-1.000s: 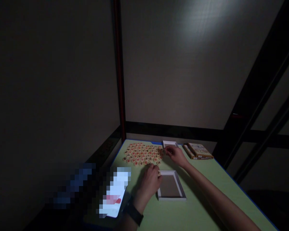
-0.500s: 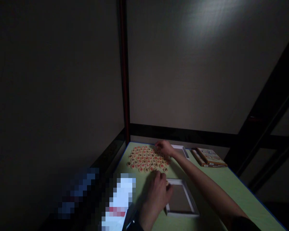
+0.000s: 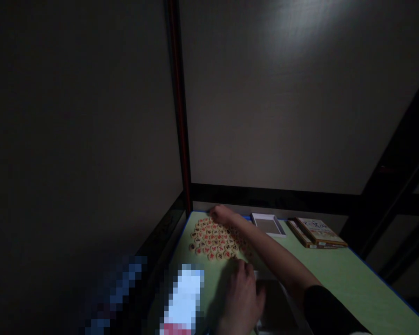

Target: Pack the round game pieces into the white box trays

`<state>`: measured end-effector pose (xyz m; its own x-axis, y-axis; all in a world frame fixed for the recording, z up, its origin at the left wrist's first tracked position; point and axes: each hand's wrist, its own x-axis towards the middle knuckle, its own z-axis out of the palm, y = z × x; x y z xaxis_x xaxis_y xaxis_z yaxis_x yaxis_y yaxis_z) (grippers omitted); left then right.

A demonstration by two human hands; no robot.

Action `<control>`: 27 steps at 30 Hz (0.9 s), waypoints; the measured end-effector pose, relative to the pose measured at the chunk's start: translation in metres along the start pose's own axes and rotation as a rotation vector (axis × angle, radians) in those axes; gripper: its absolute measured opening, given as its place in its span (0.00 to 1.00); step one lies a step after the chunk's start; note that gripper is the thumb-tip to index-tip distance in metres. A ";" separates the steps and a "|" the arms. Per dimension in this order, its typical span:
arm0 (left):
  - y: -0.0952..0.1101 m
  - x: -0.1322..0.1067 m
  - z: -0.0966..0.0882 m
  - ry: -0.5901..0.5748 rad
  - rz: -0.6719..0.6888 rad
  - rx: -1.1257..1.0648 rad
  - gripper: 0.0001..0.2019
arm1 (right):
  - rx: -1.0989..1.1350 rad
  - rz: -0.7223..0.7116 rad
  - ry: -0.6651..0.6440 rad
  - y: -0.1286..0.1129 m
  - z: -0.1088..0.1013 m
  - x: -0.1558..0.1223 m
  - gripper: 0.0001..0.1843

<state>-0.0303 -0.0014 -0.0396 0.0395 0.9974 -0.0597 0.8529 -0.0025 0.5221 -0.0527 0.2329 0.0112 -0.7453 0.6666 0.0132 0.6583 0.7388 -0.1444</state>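
Note:
Round wooden Chinese chess pieces (image 3: pixel 209 242) with red and black characters lie close together on the green table. My right hand (image 3: pixel 223 215) reaches over to their far edge, its fingers curled down at the pieces; whatever is in them is hidden. My left hand (image 3: pixel 242 295) is nearer to me, between the front edge of the pieces and an open white-rimmed box tray (image 3: pixel 277 302). Its fingers are bent and the back of the hand hides what they hold, if anything. The right forearm crosses above the right-hand part of the pieces.
Another shallow white-rimmed tray (image 3: pixel 282 231) rests at the table's back edge. To its right lie flat printed boxes (image 3: pixel 319 230), overlapping. A bright pixelated patch (image 3: pixel 185 293) is at the near left. Walls stand behind and left of the table (image 3: pixel 363 284).
My right hand has moved left along the far edge of the pieces. The left hand sits lower and further right in view; the piece that showed by its fingers is now hidden. The view has shifted.

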 end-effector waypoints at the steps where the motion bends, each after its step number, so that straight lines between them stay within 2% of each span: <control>1: -0.001 0.000 0.001 -0.003 0.005 0.006 0.27 | -0.018 0.004 -0.017 -0.002 0.000 0.003 0.22; 9: 0.003 0.001 -0.002 -0.075 -0.034 0.019 0.31 | -0.135 0.010 -0.133 -0.013 -0.005 0.021 0.20; 14: 0.006 -0.001 -0.005 -0.063 -0.035 0.042 0.33 | -0.203 0.015 -0.169 -0.020 -0.008 0.020 0.18; 22: 0.001 -0.001 0.004 -0.021 0.010 0.060 0.31 | -0.240 -0.010 -0.156 -0.028 -0.014 0.023 0.18; 27: -0.002 0.000 0.009 -0.018 -0.001 0.075 0.32 | -0.229 -0.073 -0.183 -0.037 -0.007 0.028 0.15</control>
<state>-0.0278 -0.0020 -0.0485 0.0476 0.9960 -0.0757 0.8894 -0.0078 0.4571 -0.0976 0.2249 0.0242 -0.7846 0.5974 -0.1661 0.5935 0.8011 0.0775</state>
